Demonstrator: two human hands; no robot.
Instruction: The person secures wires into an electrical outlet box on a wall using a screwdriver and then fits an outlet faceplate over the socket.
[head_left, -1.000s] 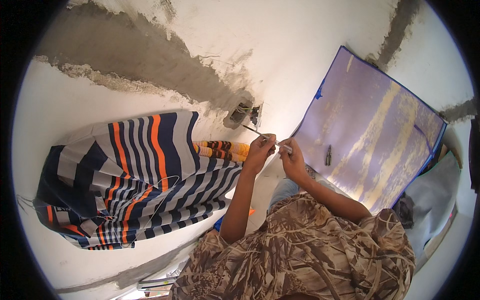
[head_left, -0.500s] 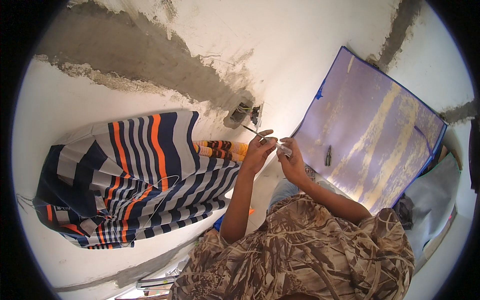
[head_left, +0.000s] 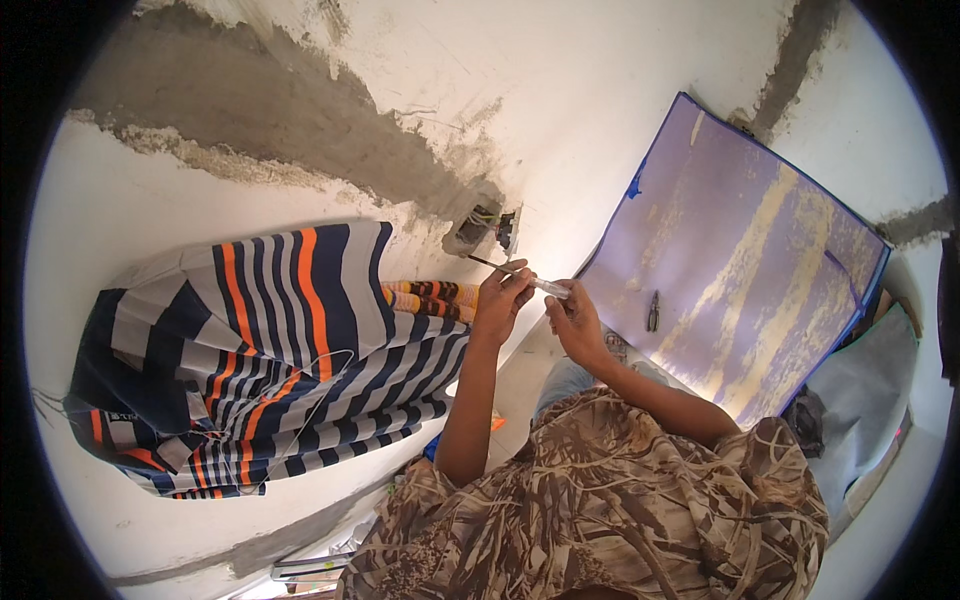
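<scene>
A screwdriver (head_left: 552,288) with a clear handle and a thin dark shaft is held across both my hands, just below an opening in the wall. My left hand (head_left: 499,304) is closed around it, near where the shaft meets the handle. At the handle's other end, my right hand (head_left: 577,322) grips with thumb and fingers. The shaft points up and left, its tip apart from the recessed wall box (head_left: 474,226). Wires show inside that box, and a dark socket or switch piece (head_left: 506,231) sits at its right edge.
A striped shirt (head_left: 330,290) hangs on the left wall, with a yellow and orange patterned item (head_left: 425,298) beside it. To the right, pliers (head_left: 653,312) lie on a scuffed purple board (head_left: 730,240). Grey sheeting (head_left: 862,390) and a dark bag (head_left: 804,420) are farther right.
Both hands have shifted slightly left with the screwdriver, which now lies a little flatter. My right hand's fingers have changed their grip on the handle.
</scene>
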